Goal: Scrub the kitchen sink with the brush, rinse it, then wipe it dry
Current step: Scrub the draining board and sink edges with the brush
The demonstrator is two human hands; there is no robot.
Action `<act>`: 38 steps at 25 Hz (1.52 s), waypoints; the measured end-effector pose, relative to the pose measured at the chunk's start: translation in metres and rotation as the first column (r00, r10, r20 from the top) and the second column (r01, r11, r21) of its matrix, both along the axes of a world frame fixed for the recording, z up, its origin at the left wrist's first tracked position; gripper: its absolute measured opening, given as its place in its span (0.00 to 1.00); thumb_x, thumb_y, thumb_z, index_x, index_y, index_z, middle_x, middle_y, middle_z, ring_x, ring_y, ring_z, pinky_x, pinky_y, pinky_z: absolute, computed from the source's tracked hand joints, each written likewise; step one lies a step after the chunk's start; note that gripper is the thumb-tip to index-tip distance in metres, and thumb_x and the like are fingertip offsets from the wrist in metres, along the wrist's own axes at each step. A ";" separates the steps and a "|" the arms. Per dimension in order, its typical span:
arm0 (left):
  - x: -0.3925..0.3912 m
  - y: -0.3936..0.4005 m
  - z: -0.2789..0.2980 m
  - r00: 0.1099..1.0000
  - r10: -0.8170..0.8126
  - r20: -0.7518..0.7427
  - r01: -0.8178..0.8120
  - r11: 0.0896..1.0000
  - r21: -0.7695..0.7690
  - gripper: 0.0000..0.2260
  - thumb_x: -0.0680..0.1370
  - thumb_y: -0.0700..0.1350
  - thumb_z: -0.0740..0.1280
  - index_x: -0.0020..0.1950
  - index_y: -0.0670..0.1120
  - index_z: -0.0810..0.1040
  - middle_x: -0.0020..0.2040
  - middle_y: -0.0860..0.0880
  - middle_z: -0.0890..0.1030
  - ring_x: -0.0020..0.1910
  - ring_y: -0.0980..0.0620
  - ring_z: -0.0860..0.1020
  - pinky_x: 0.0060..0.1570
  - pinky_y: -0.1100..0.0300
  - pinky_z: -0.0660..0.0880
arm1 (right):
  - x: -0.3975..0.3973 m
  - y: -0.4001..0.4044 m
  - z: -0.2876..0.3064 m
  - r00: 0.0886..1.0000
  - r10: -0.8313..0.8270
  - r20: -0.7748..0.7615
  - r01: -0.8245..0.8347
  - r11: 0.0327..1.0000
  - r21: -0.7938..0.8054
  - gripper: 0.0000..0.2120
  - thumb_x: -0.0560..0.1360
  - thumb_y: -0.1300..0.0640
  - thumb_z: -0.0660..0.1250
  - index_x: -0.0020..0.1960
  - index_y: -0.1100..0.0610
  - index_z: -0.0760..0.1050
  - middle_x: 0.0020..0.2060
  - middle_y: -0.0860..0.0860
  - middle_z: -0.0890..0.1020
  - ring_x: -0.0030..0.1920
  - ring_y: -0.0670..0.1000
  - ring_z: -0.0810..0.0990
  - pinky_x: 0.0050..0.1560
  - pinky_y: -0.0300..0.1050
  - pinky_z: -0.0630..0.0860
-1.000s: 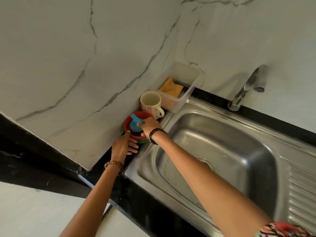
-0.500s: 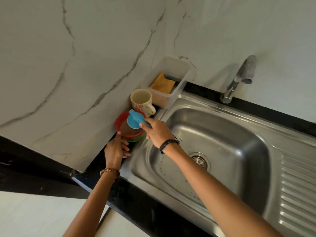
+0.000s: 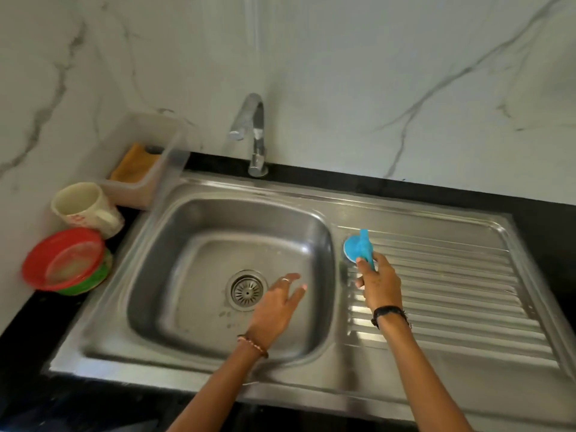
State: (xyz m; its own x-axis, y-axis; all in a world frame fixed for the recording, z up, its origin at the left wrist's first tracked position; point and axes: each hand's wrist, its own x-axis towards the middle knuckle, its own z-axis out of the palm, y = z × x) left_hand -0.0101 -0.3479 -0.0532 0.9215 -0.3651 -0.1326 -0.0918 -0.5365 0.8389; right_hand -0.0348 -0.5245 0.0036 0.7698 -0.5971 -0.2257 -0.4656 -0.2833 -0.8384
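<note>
- Blue plastic round-headed brush point(image 3: 358, 249) sits in our right hand point(image 3: 381, 283), whose fingers curl round its handle; the head rests at the near-left corner of the ribbed drainboard, just past our fingertips.
- Our left hand point(image 3: 276, 307) hovers over the basin of the stainless steel kitchen sink point(image 3: 199, 254), fingers spread and loose, holding nothing, with the round metal drain strainer point(image 3: 247, 290) just to its left.
- The two hands are apart, with the basin's right rim between them.
- We judge that scrubbing is only starting: the brush is at the steel, yet the basin shows no suds and the curved chrome tap point(image 3: 254, 135), beyond both hands, runs no water.
- Next we should press the bristles down and work across the ribs, then move left into the basin.
- Far left of our left hand stand a cream mug point(image 3: 84, 208) and stacked red and green plastic bowls point(image 3: 67, 260), well clear of the work.
</note>
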 end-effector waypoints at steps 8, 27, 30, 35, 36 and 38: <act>-0.016 -0.052 -0.026 0.969 -0.236 0.075 0.195 0.915 0.354 0.34 0.79 0.57 0.58 0.77 0.46 0.45 0.77 0.48 0.41 0.74 0.55 0.38 0.69 0.61 0.35 | 0.057 -0.032 -0.025 0.937 0.229 -0.265 -0.298 0.920 -0.256 0.24 0.82 0.52 0.50 0.76 0.44 0.49 0.56 0.61 0.78 0.50 0.59 0.80 0.52 0.52 0.78; -0.036 -0.025 -0.037 0.977 -0.153 0.147 0.059 0.860 0.506 0.41 0.68 0.70 0.36 0.74 0.45 0.43 0.72 0.51 0.40 0.71 0.52 0.36 0.68 0.58 0.33 | 0.120 -0.048 -0.008 0.861 0.420 -0.288 -0.476 0.863 -0.166 0.23 0.82 0.55 0.50 0.76 0.51 0.52 0.65 0.63 0.71 0.62 0.61 0.73 0.62 0.52 0.69; -0.044 -0.015 -0.041 0.968 -0.185 0.169 0.072 0.850 0.522 0.42 0.71 0.71 0.32 0.74 0.43 0.46 0.72 0.48 0.44 0.73 0.46 0.42 0.68 0.51 0.34 | 0.063 -0.033 -0.010 0.853 0.403 -0.332 -0.483 0.850 -0.208 0.24 0.82 0.55 0.50 0.76 0.50 0.50 0.63 0.63 0.74 0.59 0.62 0.75 0.59 0.51 0.71; -0.039 -0.009 -0.031 0.970 -0.212 0.119 0.115 0.831 0.544 0.36 0.67 0.63 0.35 0.71 0.46 0.36 0.70 0.51 0.36 0.73 0.50 0.37 0.63 0.61 0.26 | -0.070 0.032 0.008 0.747 0.456 -0.483 -0.584 0.797 -0.151 0.25 0.82 0.50 0.48 0.76 0.45 0.43 0.57 0.56 0.78 0.53 0.52 0.79 0.54 0.43 0.75; -0.036 -0.007 -0.029 0.969 -0.218 0.113 0.121 0.824 0.554 0.38 0.67 0.63 0.34 0.72 0.46 0.36 0.71 0.51 0.35 0.73 0.51 0.36 0.63 0.62 0.26 | -0.052 0.028 0.003 0.764 0.431 -0.480 -0.577 0.789 -0.209 0.24 0.82 0.51 0.48 0.76 0.45 0.44 0.58 0.58 0.77 0.55 0.54 0.78 0.55 0.45 0.75; -0.033 -0.003 -0.027 0.969 -0.213 0.128 0.109 0.828 0.551 0.40 0.67 0.64 0.35 0.75 0.45 0.41 0.74 0.50 0.38 0.72 0.53 0.34 0.65 0.61 0.28 | 0.014 0.007 -0.006 0.805 0.383 -0.454 -0.532 0.804 -0.265 0.23 0.82 0.53 0.49 0.76 0.46 0.49 0.62 0.61 0.75 0.59 0.59 0.76 0.58 0.49 0.72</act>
